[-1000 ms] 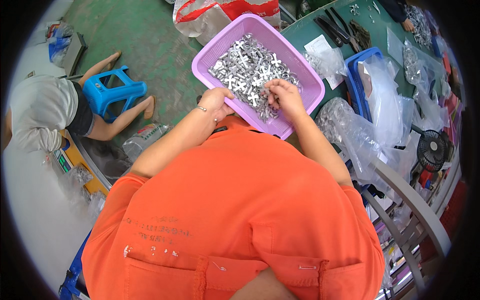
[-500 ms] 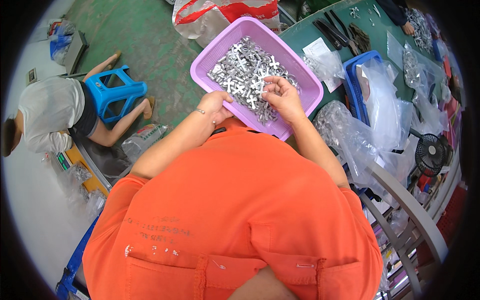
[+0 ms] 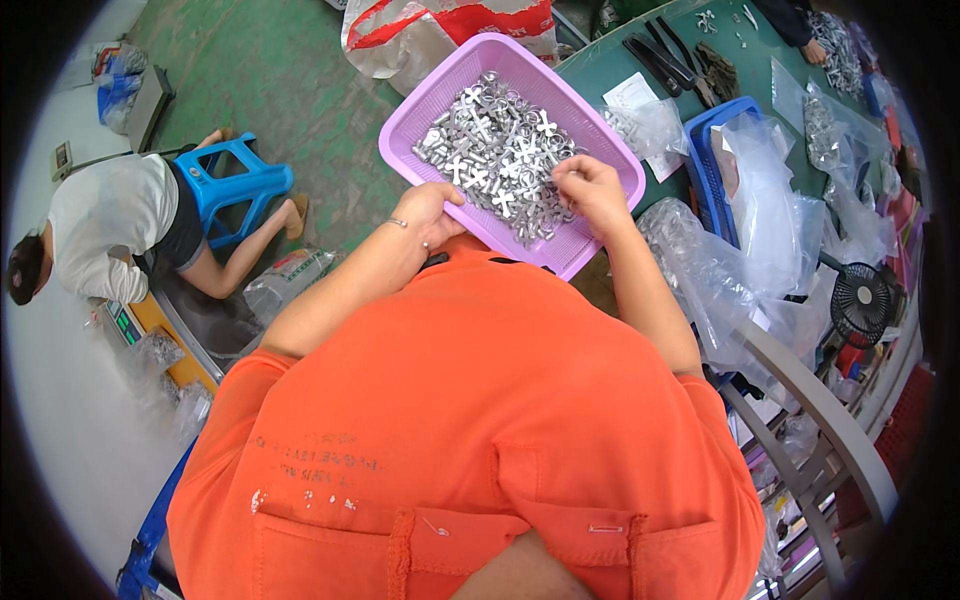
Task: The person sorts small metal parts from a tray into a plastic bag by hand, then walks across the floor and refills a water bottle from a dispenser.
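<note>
A pink plastic basket (image 3: 428,103) tilts in front of me, heaped with small silvery metal parts (image 3: 490,150); some are cross-shaped, others look like rings and short cylinders. My left hand (image 3: 430,212), with a bracelet at the wrist, grips the basket's near left rim, thumb over the edge. Over the right part of the heap is my right hand (image 3: 592,195), its fingers curled and pinched together just above or against the parts. Whatever lies between those fingertips is too small or hidden to make out.
To the right, a green table (image 3: 612,72) carries a blue basket (image 3: 712,180), clear plastic bags (image 3: 775,230) and black-handled tools (image 3: 660,68). A black fan (image 3: 862,305) and grey chair frame (image 3: 820,400) stand nearer. At left, a person (image 3: 115,215) bends beside a blue stool (image 3: 240,185).
My right hand has shifted right across the heap, its fingers curling in more. My left hand stays on the rim. The person at left has leaned slightly, with the head more in view.
</note>
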